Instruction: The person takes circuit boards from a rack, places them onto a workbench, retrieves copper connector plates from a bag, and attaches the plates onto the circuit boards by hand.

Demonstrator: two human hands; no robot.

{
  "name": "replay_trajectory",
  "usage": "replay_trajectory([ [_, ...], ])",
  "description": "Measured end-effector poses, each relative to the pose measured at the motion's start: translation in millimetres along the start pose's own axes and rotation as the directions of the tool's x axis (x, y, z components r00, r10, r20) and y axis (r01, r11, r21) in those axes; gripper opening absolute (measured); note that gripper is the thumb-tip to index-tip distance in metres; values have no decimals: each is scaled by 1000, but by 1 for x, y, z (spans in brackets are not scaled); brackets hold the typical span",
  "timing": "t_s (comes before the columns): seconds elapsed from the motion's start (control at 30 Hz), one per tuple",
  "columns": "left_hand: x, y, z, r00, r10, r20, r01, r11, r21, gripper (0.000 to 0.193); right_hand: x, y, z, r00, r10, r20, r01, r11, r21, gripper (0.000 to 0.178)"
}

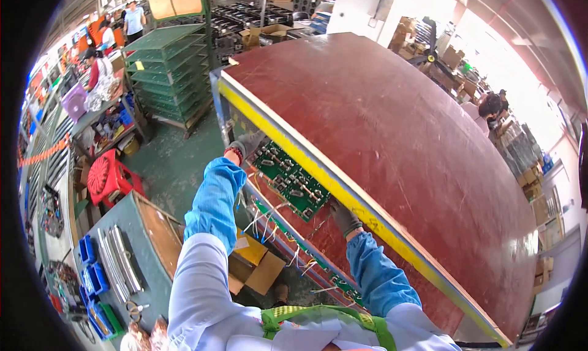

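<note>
"Green flooring (153,146) and a broad dark-red tabletop (392,137) set the scene: what stands around them?"

"At upper left, a green rack (168,75) of several shelves; nearer, a red stool (110,176); at lower left, a workbench (113,216) bearing blue bins (95,277). A black fan (430,58) stands beyond the tabletop, at upper right."

"Where does the green circuit board (282,175) lie?"

"Between the two hands, just below the yellow edge (306,163) of the table — the long side nearest the wearer. Its face carries many small components, and part of it passes from sight behind that edge."

"How are the hands placed?"

"Each wears a dark grey glove, with a blue sleeve cover (214,195) on the forearm. The left hand (247,144) is at the board's farther end; its fingertips run toward the yellow edge, and one cannot tell how firmly they close. The right hand (345,218) is beside the nearer end, fingers partly hidden — whether they grip or merely touch the board cannot be told."

"And beneath?"

"A metal rail (278,217) with loose white wires (297,253) beside it; lower still, an open cardboard box (263,271)."
</note>
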State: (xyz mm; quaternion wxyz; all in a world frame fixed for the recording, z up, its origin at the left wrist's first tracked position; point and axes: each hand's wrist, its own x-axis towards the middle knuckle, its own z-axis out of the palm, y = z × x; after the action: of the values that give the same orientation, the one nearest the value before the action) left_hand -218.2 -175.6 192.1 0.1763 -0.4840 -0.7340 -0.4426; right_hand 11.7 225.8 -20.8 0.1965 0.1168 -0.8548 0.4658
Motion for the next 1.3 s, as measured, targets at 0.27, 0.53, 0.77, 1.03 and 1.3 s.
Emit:
replay_trajectory([
  [0.27,-63,51,-30,827,-544,142,547,721,-425,36,35,-68,80,945,317,76,-317,841,438,43],
  [0.53,-58,120,-31,489,-737,466,753,87,-653,35,17,-160,61,838,520,163,-466,528,710,41],
  [0.77,-133,220,-11,475,-599,645,574,-344,-743,47,-37,-256,12,718,556,418,-563,111,819,39],
  [1.03,-235,340,24,479,-825,301,363,-126,-923,37,-98,-326,-31,706,419,571,-623,-16,782,53],
  [1.3,-310,508,64,345,-936,69,234,15,-972,42,-160,-332,-28,668,71,741,-744,100,661,49],
])
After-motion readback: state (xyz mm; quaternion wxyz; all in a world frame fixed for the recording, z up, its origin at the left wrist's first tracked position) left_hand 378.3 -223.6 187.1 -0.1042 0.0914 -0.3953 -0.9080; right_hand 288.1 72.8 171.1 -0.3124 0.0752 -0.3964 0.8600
